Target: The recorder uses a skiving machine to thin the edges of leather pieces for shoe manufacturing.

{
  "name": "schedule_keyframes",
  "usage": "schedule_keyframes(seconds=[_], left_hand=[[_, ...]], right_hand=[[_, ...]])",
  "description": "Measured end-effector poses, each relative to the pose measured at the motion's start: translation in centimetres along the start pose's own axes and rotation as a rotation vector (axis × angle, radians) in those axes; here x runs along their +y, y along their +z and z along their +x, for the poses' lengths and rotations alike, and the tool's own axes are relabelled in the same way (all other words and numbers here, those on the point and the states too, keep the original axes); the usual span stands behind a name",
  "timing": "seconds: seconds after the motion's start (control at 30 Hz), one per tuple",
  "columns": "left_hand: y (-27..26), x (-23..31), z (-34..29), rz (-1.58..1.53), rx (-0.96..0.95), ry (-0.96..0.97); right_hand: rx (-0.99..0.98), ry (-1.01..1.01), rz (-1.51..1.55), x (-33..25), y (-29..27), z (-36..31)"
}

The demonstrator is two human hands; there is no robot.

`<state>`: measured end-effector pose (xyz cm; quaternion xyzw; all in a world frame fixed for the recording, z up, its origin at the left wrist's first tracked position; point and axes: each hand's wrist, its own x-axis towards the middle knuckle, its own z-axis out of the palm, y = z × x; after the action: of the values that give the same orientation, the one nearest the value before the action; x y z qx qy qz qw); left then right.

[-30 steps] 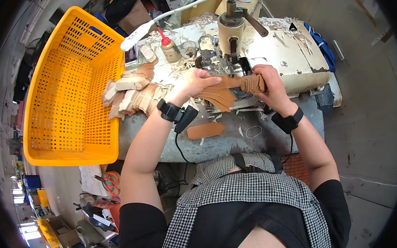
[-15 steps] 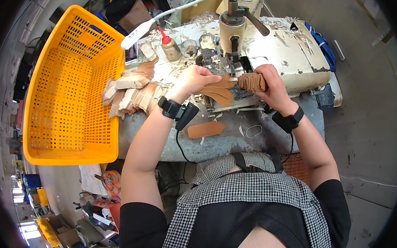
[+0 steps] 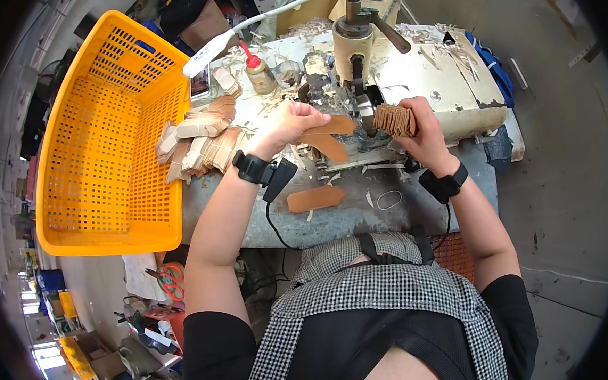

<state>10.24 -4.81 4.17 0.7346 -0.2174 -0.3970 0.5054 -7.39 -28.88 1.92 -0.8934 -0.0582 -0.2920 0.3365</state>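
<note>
Between the thumb and fingers of my left hand (image 3: 292, 125) are brown leather strips (image 3: 336, 126), fanned a little, their ends pointing at the machine. My right hand (image 3: 422, 131) grips a thick stack of brown leather pieces (image 3: 394, 120), its edges facing left, just right of the machine's working head (image 3: 362, 103). A gap separates the strips from the stack. On the table in front of me lies a single pointed leather strip (image 3: 315, 199). Both wrists wear black straps with small devices.
A yellow basket (image 3: 54, 175) stands at the left. Beside it lie bundled leather strips (image 3: 213, 146). Behind are a bottle with a red nozzle (image 3: 260, 74), a white flexible lamp (image 3: 208, 57) and many scraps. A rubber band (image 3: 388, 200) lies near the table's front.
My right hand has shifted slightly right with the stack, widening the gap to the left hand's strips. My left hand has drawn slightly left, and fewer strips show under it.
</note>
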Motion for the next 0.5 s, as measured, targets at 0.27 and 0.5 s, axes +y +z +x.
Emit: schedule_keyframes(seconds=[0.27,0.5], left_hand=[[2.2,1.7,0.1,0.224,0.097,0.029],[0.6,0.2,-0.3,-0.208,-0.11,0.102]], right_hand=[[-0.076,-0.145,-0.113,-1.1,0.1,1.3],[-0.046,0.025,-0.004,-0.3,0.0,0.2]])
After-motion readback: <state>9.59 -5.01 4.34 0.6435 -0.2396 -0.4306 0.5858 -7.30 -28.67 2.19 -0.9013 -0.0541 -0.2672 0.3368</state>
